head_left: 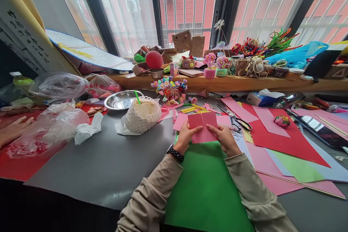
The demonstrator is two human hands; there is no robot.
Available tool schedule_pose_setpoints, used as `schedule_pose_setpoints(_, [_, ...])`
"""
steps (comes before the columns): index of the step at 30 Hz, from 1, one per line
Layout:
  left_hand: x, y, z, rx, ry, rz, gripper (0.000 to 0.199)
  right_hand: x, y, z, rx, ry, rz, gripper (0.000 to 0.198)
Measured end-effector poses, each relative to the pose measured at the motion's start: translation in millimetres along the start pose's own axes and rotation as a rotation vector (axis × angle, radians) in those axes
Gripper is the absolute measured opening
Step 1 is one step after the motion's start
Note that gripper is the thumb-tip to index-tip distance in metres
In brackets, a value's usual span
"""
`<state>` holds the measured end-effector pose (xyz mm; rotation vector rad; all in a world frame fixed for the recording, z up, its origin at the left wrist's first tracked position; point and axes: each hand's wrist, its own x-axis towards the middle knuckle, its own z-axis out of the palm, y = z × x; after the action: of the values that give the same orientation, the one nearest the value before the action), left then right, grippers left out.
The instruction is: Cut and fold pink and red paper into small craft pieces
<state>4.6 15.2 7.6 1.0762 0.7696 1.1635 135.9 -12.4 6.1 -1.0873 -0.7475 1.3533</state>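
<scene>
Between my two hands is a piece of pink paper [203,136], raised over the far end of a green sheet [203,185]. A crease or slit runs down from the middle of its top edge. My left hand [187,136], with a dark watch on the wrist, pinches its left side, thumb in front and fingers behind. On the other side my right hand [224,137] grips it the same way, the two thumbs nearly meeting. Scissors [241,123] with dark handles lie just beyond my right hand.
Pink, green and red sheets [282,139] overlap on the right, near a phone [320,130]. A coconut in white foam netting [143,116] and a metal plate [122,99] stand left. Another person's hand [20,127] rests beside plastic bags at far left. Crafts line the windowsill [225,84].
</scene>
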Motion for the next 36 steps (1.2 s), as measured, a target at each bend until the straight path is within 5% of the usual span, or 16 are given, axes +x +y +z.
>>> schedule_pose_setpoints(36, [0.7,-3.3,-1.0,-0.009,0.015,-0.057,0.047,3.9,5.2,-0.1,0.022,0.070,-0.057,0.024])
